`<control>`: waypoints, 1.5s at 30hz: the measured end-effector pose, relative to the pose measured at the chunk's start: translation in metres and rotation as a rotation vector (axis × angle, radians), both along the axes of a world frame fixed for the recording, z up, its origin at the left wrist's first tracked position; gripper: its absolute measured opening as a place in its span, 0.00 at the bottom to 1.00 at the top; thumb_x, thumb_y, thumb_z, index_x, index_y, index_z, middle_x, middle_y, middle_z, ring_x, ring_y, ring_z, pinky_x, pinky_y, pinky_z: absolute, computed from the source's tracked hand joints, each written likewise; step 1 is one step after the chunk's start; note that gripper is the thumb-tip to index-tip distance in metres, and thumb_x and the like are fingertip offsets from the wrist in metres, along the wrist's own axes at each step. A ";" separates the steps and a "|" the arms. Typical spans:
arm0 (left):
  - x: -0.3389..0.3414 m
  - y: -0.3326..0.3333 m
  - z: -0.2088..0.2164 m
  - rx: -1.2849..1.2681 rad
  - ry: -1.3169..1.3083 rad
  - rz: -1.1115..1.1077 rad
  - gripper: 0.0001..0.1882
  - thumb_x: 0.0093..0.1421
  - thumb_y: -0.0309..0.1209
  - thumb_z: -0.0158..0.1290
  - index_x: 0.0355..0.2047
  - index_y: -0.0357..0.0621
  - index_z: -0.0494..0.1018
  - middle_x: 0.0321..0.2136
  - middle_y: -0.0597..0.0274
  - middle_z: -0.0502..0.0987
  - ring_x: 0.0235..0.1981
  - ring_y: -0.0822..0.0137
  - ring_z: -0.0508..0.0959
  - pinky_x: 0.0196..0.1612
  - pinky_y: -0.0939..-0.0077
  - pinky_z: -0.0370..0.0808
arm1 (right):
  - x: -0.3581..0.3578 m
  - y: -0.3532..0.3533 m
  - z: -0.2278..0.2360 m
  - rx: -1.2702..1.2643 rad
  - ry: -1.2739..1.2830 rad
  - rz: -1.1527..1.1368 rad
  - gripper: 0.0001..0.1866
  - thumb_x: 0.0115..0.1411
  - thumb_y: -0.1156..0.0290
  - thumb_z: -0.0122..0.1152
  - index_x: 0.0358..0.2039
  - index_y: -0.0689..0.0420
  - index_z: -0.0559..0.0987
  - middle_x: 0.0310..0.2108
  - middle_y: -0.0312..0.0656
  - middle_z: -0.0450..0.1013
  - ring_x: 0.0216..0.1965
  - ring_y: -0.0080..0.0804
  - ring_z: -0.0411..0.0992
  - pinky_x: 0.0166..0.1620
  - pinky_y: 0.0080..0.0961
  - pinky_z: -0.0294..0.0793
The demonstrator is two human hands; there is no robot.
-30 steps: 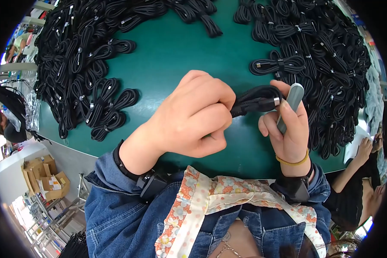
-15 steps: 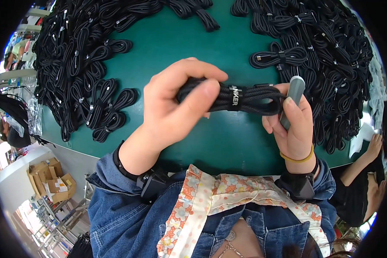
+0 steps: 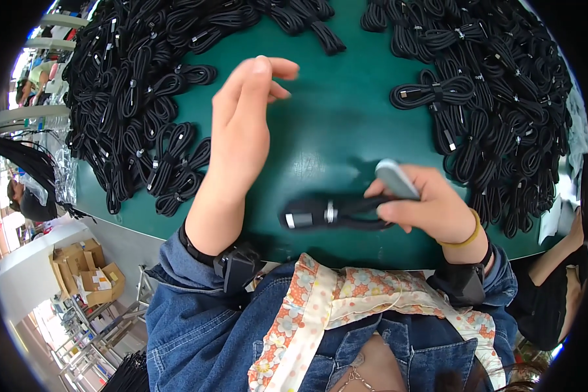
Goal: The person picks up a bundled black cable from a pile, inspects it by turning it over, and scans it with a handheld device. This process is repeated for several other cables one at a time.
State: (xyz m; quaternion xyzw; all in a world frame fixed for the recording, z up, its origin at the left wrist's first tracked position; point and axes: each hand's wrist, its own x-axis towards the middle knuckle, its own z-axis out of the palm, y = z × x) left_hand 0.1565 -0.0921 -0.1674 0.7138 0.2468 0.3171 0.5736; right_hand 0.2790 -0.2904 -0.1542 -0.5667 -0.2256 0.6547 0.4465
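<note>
A: Nearest the body, what did the right hand [image 3: 431, 209] hold?

B: It was closed on a bundled black cable [image 3: 336, 214], coiled and tied, lying low over the green counter [image 3: 320, 124] by its near edge. The same hand pinched a small grey oblong tool [image 3: 396, 179] against the bundle; its kind could not be told.

A: And the left hand [image 3: 245, 124]?

B: Open, empty, fingers together, raised above the counter's middle, apart from the bundle.

A: Step in hand?

B: Judged: one bundle finished or checked, held single-handed. The next move would call for the free hand to take a bundle, or for the held one to go onto a heap without loosening its tie.

A: Farther out?

B: A left heap of tied black cables [image 3: 137, 98] and a right heap of tied black cables [image 3: 496, 111], bare green between them.

A: Packages, labels?

B: Brown cardboard boxes [image 3: 85, 271], open, on the floor at lower left. No label was legible on any bundle.
</note>
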 end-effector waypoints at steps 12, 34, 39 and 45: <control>0.029 0.009 -0.031 1.045 0.327 -0.166 0.24 0.47 0.30 0.51 0.47 0.51 0.65 0.55 0.60 0.57 0.51 0.55 0.60 0.50 0.56 0.56 | 0.024 -0.009 0.000 0.766 0.444 -0.772 0.22 0.63 0.66 0.28 0.57 0.53 0.53 0.54 0.45 0.58 0.10 0.12 0.50 0.22 0.12 0.58; 0.009 0.006 -0.002 0.050 0.048 -0.019 0.11 0.49 0.22 0.46 0.35 0.35 0.70 0.24 0.62 0.73 0.20 0.77 0.68 0.25 0.84 0.67 | 0.005 -0.007 -0.016 0.507 0.459 -0.710 0.13 0.58 0.69 0.43 0.40 0.61 0.71 0.31 0.45 0.70 0.11 0.15 0.53 0.24 0.19 0.62; -0.003 -0.017 0.012 -0.540 -0.234 -0.348 0.14 0.56 0.27 0.40 0.39 0.30 0.66 0.27 0.57 0.73 0.24 0.72 0.71 0.30 0.80 0.69 | -0.003 -0.004 -0.005 0.376 0.074 -0.699 0.17 0.55 0.70 0.49 0.44 0.63 0.68 0.22 0.36 0.66 0.13 0.12 0.53 0.23 0.15 0.62; -0.003 -0.025 0.009 -0.571 -0.344 -0.505 0.18 0.57 0.31 0.42 0.45 0.32 0.62 0.35 0.56 0.71 0.34 0.70 0.71 0.39 0.77 0.68 | -0.006 -0.003 -0.002 0.413 0.037 -0.584 0.23 0.52 0.71 0.52 0.48 0.66 0.65 0.16 0.29 0.59 0.16 0.13 0.56 0.23 0.12 0.61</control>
